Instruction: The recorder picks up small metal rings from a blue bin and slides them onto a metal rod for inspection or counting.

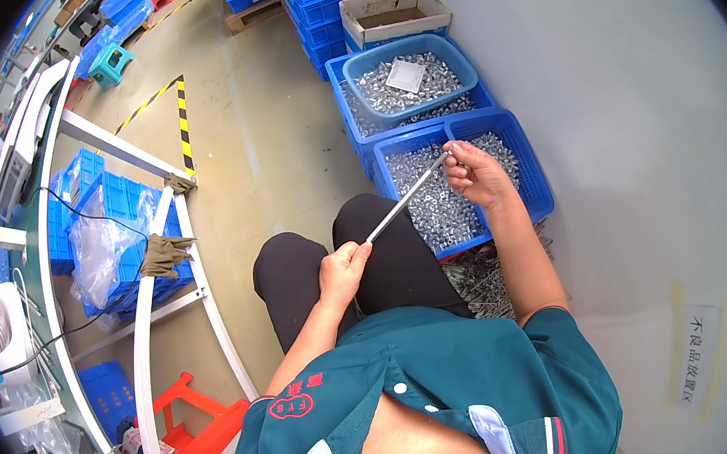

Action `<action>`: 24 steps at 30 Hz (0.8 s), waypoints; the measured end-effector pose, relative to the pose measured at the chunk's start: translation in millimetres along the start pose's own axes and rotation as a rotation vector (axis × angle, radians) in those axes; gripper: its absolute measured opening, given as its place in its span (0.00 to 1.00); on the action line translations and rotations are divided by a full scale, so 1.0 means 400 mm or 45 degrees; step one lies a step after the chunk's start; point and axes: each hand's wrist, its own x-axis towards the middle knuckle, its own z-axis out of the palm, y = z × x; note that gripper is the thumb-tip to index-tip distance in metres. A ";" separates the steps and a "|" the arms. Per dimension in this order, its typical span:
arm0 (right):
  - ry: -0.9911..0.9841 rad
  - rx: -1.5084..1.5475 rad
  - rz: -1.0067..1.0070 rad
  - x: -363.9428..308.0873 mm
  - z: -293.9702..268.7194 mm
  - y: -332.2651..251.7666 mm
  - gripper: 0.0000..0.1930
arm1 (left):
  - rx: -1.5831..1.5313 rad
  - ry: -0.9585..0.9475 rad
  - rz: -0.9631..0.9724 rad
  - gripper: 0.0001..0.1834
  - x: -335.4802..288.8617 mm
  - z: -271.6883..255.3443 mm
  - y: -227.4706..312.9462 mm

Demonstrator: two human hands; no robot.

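A slim metal rod (406,198) slants across above my lap, from lower left to upper right. My left hand (344,273) is closed round its lower end, near my knees. At the upper end my right hand (477,174) has thumb and fingers pinched together at the tip. A small metal piece may be in that pinch, but it is too small to make out. Under the right hand stands a blue basket (537,175) with a divider. Many small silvery nut-like parts (443,210) fill it.
Behind the basket, a light-blue tub (354,75) of similar parts sits in a larger blue crate (341,96), with a white paper (405,75) on top. Long thin metal pieces (487,289) lie by my right thigh. A white-framed workbench (143,365) stands left, a wall (622,155) right.
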 end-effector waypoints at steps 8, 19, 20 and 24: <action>-0.021 -0.339 -0.009 0.009 0.006 -0.018 0.04 | -0.023 -0.006 0.023 0.23 0.000 0.000 0.007; 0.020 -0.130 0.093 -0.017 -0.004 0.070 0.16 | -0.067 0.014 -0.021 0.23 0.005 0.005 0.001; 0.097 -0.104 0.085 -0.015 -0.023 0.070 0.16 | -0.053 0.007 -0.034 0.23 0.004 0.006 0.004; 0.239 -0.019 0.007 -0.009 -0.072 0.060 0.11 | -0.040 -0.003 -0.027 0.23 0.005 0.003 0.003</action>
